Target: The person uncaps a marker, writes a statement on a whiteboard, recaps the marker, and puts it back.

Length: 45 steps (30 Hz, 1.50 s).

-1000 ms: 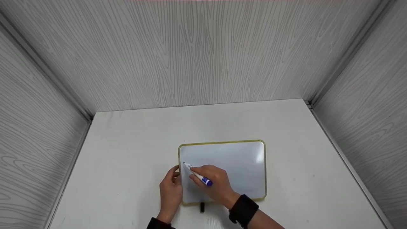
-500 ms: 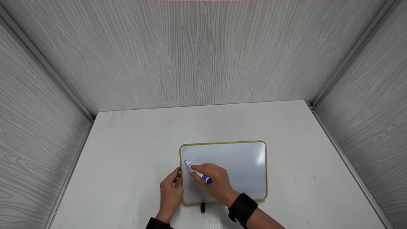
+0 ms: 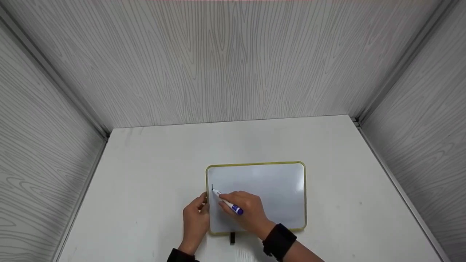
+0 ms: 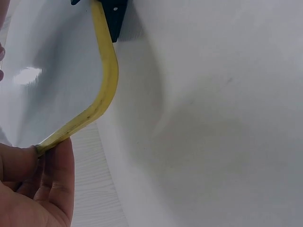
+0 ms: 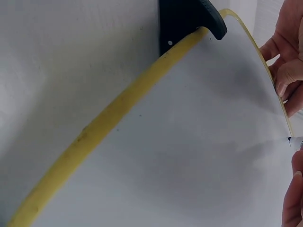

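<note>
A small whiteboard (image 3: 269,193) with a yellow frame leans over the white table. My left hand (image 3: 195,222) pinches its left edge, thumb on the front and fingers behind, as the left wrist view shows on the yellow rim (image 4: 110,75). In my right hand (image 3: 249,211) is a white marker (image 3: 226,202) with a blue end, held like a pen. The marker's dark tip meets the board near its left edge, below a short dark vertical stroke (image 3: 212,186). In the right wrist view only the tip and some fingertips (image 5: 292,198) show at the right border.
A black clip-like stand (image 5: 187,23) grips the board's lower edge and reaches down to the table. White table surface (image 3: 156,167) spreads around the board. Wood-grain panels (image 3: 225,62) rise at the back and on both sides.
The marker tip has moved slightly down along the board's left side, and a short dark line now shows above it. My left hand stays at the edge.
</note>
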### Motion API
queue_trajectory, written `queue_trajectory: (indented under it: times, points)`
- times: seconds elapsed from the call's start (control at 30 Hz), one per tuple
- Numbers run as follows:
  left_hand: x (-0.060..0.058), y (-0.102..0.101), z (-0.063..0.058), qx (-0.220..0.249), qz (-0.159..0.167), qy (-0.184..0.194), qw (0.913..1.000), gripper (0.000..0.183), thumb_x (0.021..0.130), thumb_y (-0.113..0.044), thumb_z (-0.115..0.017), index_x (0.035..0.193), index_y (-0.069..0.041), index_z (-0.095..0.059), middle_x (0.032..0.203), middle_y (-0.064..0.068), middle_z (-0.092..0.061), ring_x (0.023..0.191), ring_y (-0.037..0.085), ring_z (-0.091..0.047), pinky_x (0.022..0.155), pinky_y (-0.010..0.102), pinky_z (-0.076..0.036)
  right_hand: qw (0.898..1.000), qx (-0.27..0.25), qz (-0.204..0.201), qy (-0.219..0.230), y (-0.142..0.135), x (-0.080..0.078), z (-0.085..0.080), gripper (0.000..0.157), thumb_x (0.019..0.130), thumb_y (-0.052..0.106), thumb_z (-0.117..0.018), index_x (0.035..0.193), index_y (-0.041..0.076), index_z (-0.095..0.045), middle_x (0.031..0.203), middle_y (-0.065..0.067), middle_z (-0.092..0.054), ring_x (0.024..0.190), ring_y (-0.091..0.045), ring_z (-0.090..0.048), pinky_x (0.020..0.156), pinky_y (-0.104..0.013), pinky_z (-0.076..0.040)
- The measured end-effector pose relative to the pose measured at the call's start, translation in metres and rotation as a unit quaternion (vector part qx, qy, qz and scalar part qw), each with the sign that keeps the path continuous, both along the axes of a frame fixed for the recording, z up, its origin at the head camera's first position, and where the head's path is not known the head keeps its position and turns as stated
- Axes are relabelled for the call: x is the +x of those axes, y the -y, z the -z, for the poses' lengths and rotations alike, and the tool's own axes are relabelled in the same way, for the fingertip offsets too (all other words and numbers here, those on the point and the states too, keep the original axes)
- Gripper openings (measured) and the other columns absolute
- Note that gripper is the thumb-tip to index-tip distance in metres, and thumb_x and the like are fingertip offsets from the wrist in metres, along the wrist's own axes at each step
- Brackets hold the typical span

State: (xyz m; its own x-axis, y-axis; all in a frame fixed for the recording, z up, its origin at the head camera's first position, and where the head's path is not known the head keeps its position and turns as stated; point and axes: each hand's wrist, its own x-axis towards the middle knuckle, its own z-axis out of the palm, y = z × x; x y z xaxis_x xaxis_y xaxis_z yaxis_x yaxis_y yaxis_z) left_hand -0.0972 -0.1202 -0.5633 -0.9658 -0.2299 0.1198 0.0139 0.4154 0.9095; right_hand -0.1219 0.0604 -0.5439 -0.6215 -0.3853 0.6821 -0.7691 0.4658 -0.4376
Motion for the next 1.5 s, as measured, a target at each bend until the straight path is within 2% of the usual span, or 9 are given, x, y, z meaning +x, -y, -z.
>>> queue_trajectory:
  times: [0.23, 0.47, 0.63, 0.77, 0.9, 1.13, 1.33, 1.5]
  points:
    - [0.0, 0.0, 0.0, 0.0, -0.002, 0.005, 1.0, 0.039, 0.089, 0.018, -0.063, 0.127, 0.008, -0.071, 0.101, 0.01, -0.077, 0.088, 0.02, -0.067, 0.075, 0.029, -0.053, 1.0, 0.006, -0.022, 0.016, -0.002, 0.007, 0.008, 0.024, 0.089, 0.015, -0.085, 0.112, 0.012, -0.082, 0.095, 0.005, -0.079, 0.083, -0.005, -0.072, 0.074, -0.022, -0.058]
    - [0.001, 0.0, 0.001, 0.027, -0.003, -0.005, 0.9996, 0.041, 0.088, 0.019, -0.063, 0.127, 0.008, -0.071, 0.102, 0.013, -0.077, 0.085, 0.022, -0.064, 0.072, 0.026, -0.05, 0.999, 0.024, -0.027, 0.001, -0.004, 0.015, 0.015, 0.025, 0.087, 0.014, -0.086, 0.112, 0.014, -0.082, 0.091, 0.005, -0.078, 0.079, -0.005, -0.071, 0.071, -0.02, -0.057]
    - [0.001, 0.0, 0.001, 0.03, -0.002, 0.005, 0.9995, 0.042, 0.088, 0.019, -0.063, 0.128, 0.008, -0.07, 0.107, 0.015, -0.077, 0.084, 0.021, -0.062, 0.07, 0.026, -0.048, 0.999, 0.028, -0.032, 0.002, -0.004, 0.019, 0.019, 0.023, 0.088, 0.015, -0.086, 0.111, 0.014, -0.082, 0.091, 0.006, -0.078, 0.078, -0.005, -0.07, 0.07, -0.02, -0.056]
    - [0.0, 0.0, 0.001, 0.032, -0.001, 0.009, 0.9995, 0.042, 0.089, 0.019, -0.062, 0.129, 0.008, -0.07, 0.108, 0.014, -0.077, 0.085, 0.02, -0.062, 0.071, 0.026, -0.048, 0.999, 0.039, -0.038, 0.003, -0.004, 0.021, 0.019, 0.02, 0.089, 0.016, -0.085, 0.109, 0.014, -0.082, 0.09, 0.006, -0.078, 0.077, -0.004, -0.07, 0.069, -0.02, -0.056]
    - [0.0, 0.001, 0.003, 0.031, -0.003, -0.004, 0.9995, 0.041, 0.088, 0.019, -0.063, 0.127, 0.008, -0.071, 0.102, 0.012, -0.077, 0.083, 0.02, -0.062, 0.069, 0.026, -0.048, 0.998, 0.052, -0.041, 0.003, -0.004, 0.024, 0.017, 0.018, 0.091, 0.018, -0.083, 0.108, 0.013, -0.082, 0.09, 0.006, -0.078, 0.076, -0.004, -0.069, 0.069, -0.019, -0.055]
    - [0.0, 0.002, 0.004, 0.039, -0.002, 0.003, 0.9992, 0.041, 0.089, 0.018, -0.062, 0.127, 0.007, -0.071, 0.1, 0.011, -0.076, 0.084, 0.02, -0.061, 0.069, 0.026, -0.048, 0.999, 0.022, -0.02, -0.024, -0.003, 0.019, 0.006, 0.028, 0.085, 0.012, -0.088, 0.112, 0.011, -0.081, 0.092, 0.003, -0.079, 0.078, -0.007, -0.071, 0.071, -0.022, -0.057]
    - [0.0, 0.0, 0.003, 0.032, -0.001, 0.023, 0.9992, 0.041, 0.091, 0.017, -0.061, 0.129, 0.006, -0.07, 0.105, 0.011, -0.076, 0.086, 0.019, -0.062, 0.073, 0.027, -0.05, 0.999, 0.028, -0.007, -0.021, 0.0, 0.016, 0.004, 0.028, 0.087, 0.015, -0.087, 0.114, 0.012, -0.081, 0.093, 0.004, -0.078, 0.079, -0.007, -0.071, 0.071, -0.022, -0.057]
    - [0.0, 0.0, 0.001, 0.027, -0.005, 0.016, 0.9995, 0.04, 0.09, 0.018, -0.062, 0.127, 0.006, -0.071, 0.101, 0.01, -0.076, 0.084, 0.019, -0.062, 0.072, 0.027, -0.05, 0.999, 0.032, 0.002, -0.012, 0.001, 0.013, 0.005, 0.027, 0.088, 0.015, -0.086, 0.114, 0.012, -0.081, 0.094, 0.005, -0.079, 0.081, -0.007, -0.072, 0.072, -0.022, -0.058]
